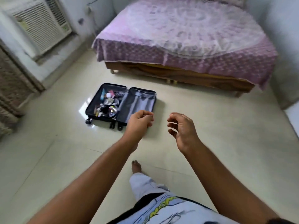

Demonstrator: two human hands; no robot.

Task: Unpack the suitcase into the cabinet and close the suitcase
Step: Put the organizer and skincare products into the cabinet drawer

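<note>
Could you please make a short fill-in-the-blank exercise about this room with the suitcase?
1. The suitcase lies ____ on the floor.
2. Small items fill only its ____ half.
3. The left hand and right hand hold ____.
4. The bed has a ____ cover.

Missing words: open; left; nothing; purple

Both arms outstretched, left grip [140,121] and right grip [181,126] loosely curled, empty.
</note>
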